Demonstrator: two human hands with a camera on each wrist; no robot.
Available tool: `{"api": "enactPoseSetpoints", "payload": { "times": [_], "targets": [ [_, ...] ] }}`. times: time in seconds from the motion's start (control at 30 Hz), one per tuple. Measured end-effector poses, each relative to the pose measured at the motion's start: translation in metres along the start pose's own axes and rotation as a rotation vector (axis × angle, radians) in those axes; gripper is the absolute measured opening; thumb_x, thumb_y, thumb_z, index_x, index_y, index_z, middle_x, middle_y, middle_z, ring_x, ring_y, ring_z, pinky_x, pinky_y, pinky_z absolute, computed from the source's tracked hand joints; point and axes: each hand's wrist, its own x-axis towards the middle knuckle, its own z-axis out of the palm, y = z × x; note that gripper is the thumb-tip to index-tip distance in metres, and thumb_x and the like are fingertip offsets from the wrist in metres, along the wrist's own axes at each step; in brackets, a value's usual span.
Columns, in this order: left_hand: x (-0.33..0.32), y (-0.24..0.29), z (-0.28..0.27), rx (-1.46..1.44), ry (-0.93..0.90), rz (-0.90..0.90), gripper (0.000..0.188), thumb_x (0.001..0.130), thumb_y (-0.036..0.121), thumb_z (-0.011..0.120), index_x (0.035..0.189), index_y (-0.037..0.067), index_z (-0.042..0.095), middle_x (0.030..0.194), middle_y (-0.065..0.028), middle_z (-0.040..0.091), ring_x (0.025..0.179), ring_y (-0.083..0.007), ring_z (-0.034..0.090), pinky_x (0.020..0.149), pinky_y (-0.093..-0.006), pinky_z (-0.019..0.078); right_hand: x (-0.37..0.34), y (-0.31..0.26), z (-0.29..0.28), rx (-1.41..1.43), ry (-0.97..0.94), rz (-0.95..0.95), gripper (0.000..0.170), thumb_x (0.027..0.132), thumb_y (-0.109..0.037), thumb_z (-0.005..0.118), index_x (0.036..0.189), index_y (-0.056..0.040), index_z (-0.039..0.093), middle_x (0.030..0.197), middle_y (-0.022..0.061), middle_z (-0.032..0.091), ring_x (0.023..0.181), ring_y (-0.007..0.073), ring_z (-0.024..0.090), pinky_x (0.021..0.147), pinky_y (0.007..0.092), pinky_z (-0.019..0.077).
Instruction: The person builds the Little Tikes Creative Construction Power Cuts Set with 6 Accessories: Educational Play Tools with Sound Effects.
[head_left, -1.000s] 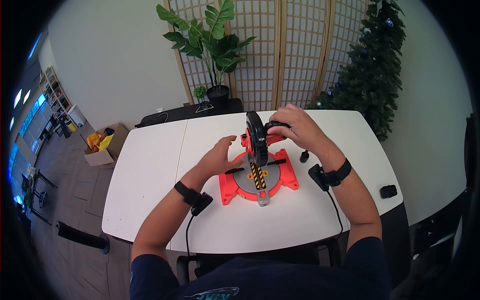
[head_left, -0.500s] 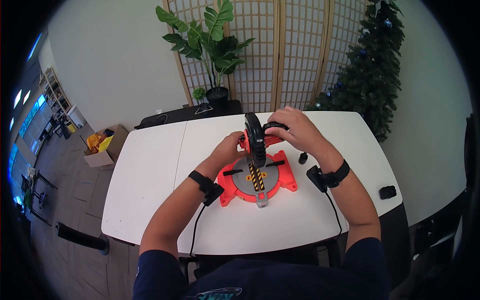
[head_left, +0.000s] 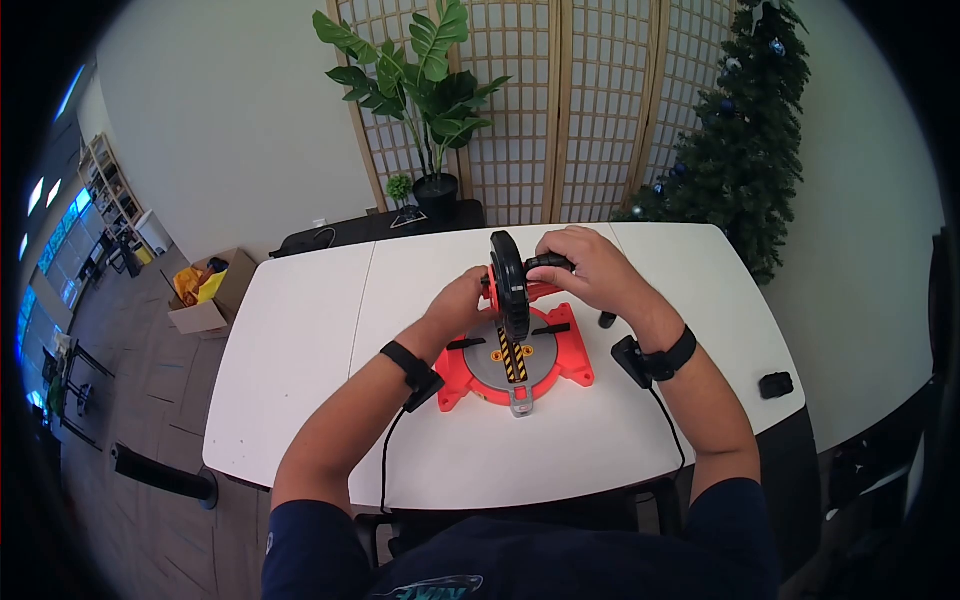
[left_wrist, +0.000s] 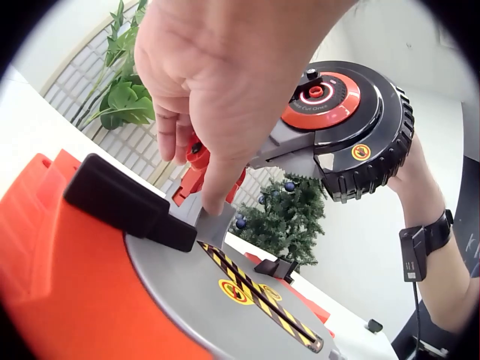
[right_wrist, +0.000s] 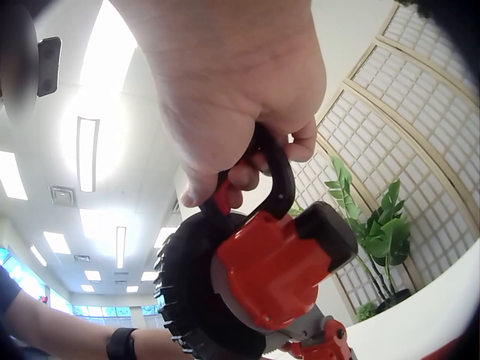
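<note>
A toy miter saw with a red base and a grey round turntable stands on the white table. Its black toothed blade guard is raised over a yellow-and-black striped slot. My right hand has its fingers curled round the black loop handle, above the red motor housing. Behind the guard, my left hand grips the saw at its red hinge. The left thumb points down by the grey fence; the hinge is partly hidden behind that hand.
On the white table, a small black object lies right of the saw, and another black object sits near the right edge. Cables hang from both wrist cameras. Behind stand a potted plant, a lattice screen and a decorated tree.
My left hand has moved from beside the saw, fingers spread, to its hinge and taken hold there. The right hand and the saw's head have come down slightly.
</note>
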Motion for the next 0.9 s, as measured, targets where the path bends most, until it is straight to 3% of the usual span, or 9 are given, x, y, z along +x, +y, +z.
{"api": "enactPoseSetpoints", "payload": {
  "times": [0.2,0.5,0.9],
  "targets": [
    [-0.005,0.006,-0.003,0.124,-0.012,-0.006,0.048,0.077,0.015,0.081,0.118,0.003,0.059,0.113,-0.0159,0.067,0.105,-0.0328,0.067,0.092,-0.0401,0.0537,-0.004,-0.001,0.001,0.048,-0.035,0.010,0.032,0.086,-0.030,0.075,0.086,-0.0018,0.060,0.076,0.0133,0.063,0.075,0.0321,0.060,0.070,0.0403,0.0461],
    [-0.005,-0.001,0.002,0.152,0.015,0.034,0.041,0.077,0.010,0.077,0.113,0.002,0.058,0.109,-0.0188,0.067,0.103,-0.0373,0.066,0.090,-0.0436,0.0532,-0.009,-0.003,0.002,0.069,-0.054,-0.004,0.038,0.087,-0.034,0.075,0.083,-0.0010,0.058,0.073,0.0148,0.063,0.071,0.0330,0.061,0.065,0.0405,0.0469],
    [-0.006,0.004,0.002,0.171,0.005,0.038,0.039,0.076,0.004,0.072,0.111,0.002,0.055,0.108,-0.0195,0.066,0.103,-0.0392,0.065,0.091,-0.0458,0.0520,-0.014,-0.002,0.003,0.094,-0.082,0.049,0.032,0.084,-0.031,0.077,0.084,-0.0033,0.061,0.074,0.0128,0.064,0.072,0.0327,0.059,0.070,0.0398,0.0451]
  ]
}}
